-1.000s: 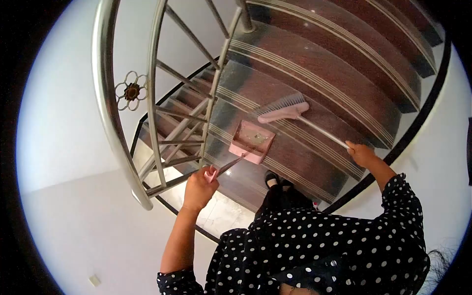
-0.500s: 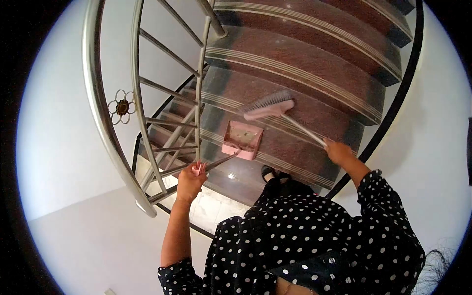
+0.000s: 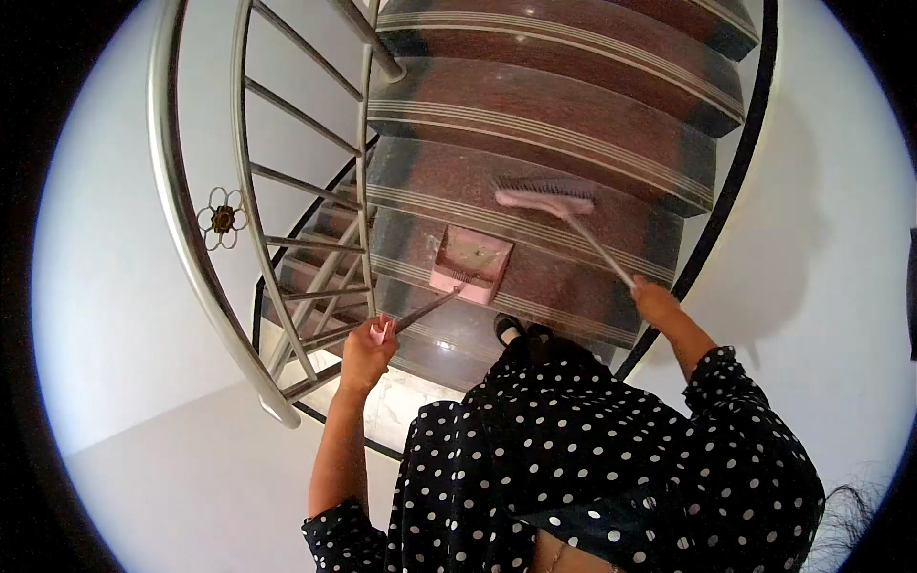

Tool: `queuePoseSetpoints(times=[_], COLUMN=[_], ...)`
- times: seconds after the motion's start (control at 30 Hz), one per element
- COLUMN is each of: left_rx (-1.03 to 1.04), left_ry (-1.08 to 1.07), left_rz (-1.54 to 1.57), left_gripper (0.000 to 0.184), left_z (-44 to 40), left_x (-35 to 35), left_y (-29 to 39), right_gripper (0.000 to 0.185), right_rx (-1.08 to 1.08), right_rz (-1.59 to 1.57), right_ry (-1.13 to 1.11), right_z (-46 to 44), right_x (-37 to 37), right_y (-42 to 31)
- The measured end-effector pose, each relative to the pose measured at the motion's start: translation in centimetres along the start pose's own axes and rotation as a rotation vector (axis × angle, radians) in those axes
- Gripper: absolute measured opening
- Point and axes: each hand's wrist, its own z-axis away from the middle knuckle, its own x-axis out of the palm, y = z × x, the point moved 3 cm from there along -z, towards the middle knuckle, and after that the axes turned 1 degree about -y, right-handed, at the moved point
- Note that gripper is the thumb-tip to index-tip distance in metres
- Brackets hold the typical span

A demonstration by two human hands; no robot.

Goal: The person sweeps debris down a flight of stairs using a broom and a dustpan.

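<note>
My left hand (image 3: 366,355) is closed around the pink-ended handle of a long-handled dustpan. The pink dustpan (image 3: 485,288) lies on a stair step with its open side facing up the stairs, and a little debris shows inside it. My right hand (image 3: 657,303) grips the pale stick of a pink broom (image 3: 544,201). The broom head, with dark grey bristles, is above and to the right of the dustpan, over a brown-red step, apart from the pan. The broom head is slightly blurred, and whether its bristles touch the step I cannot tell.
Curved stone stairs (image 3: 535,91) with pale striped edges rise ahead. A metal railing (image 3: 172,191) with a flower ornament (image 3: 223,220) runs along the left. A white wall with black skirting (image 3: 731,210) borders the right. My black shoe (image 3: 509,329) stands just below the dustpan.
The broom head has turned and moved right, away from the dustpan, and its bristles now point up the stairs. The dustpan stays on its step. The whole view has shifted slightly.
</note>
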Motion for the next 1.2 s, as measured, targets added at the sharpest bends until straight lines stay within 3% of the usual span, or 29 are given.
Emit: queuePoseSetpoints(times=[0.1,0.17,0.23,0.27,0.4,0.47,0.57,0.67,0.8,0.9,1.0,1.1,1.13,1.2], left_rx=[0.039,0.092,0.055,0.018,0.116,0.010,0.057,0.068,0.038,-0.010,0.005,0.019,0.016,0.003], left_ry=[0.030,-0.019,-0.056,-0.090,-0.054,-0.085,-0.085,0.003,-0.050,-0.014,-0.018,-0.022,-0.048,-0.066], left_rz=[0.035,0.229,0.133,0.041,0.145,0.089,-0.015,0.025,-0.068,-0.060,-0.128,-0.130,0.078,0.018], left_gripper=[0.021,0.020,0.023,0.028,0.027,0.023,0.021,0.021,0.022,0.025,0.029,0.029,0.027,0.025], left_z=[-0.4,-0.5,-0.6,-0.6,-0.9,-0.7,-1.4,-1.2,-0.3,-0.3,-0.7,-0.8,-1.5,-1.4], left_x=[1.2,2.2,2.7,2.8,3.6,3.7,3.9,4.2,4.5,5.0,5.2,5.4,5.9,5.8], left_y=[-1.1,-2.2,-2.0,-1.9,-2.6,-1.2,-1.1,0.2,3.4,4.3,4.1,4.7,3.8,4.6], right_gripper=[0.051,0.053,0.054,0.054,0.053,0.051,0.053,0.056,0.059,0.060,0.059,0.063,0.063,0.065], right_rx=[-0.118,-0.195,0.130,0.133,0.097,0.005,-0.013,-0.008,-0.103,-0.098,-0.165,-0.074,-0.066,-0.105], right_rz=[-0.099,-0.134,-0.556,-0.651,-0.569,-0.296,-0.167,-0.267,-0.365,-0.446,-0.332,-0.264,-0.277,-0.356], right_ry=[0.068,0.129,-0.257,-0.303,-0.382,-0.244,-0.121,-0.205,-0.265,-0.407,-0.273,-0.269,-0.266,-0.324], right_z=[-1.6,0.1,4.0,4.3,7.8,8.2,5.2,3.2,4.1,7.6,8.1,8.1,7.9,6.8], right_x=[6.5,6.4,2.8,2.8,-0.7,-1.8,-1.0,3.4,6.0,0.8,1.0,0.5,1.1,3.0], right_y=[1.0,-0.9,-4.6,-4.0,-3.1,-2.7,-2.9,-4.5,-6.7,-7.6,-6.8,-6.5,-6.2,-5.6])
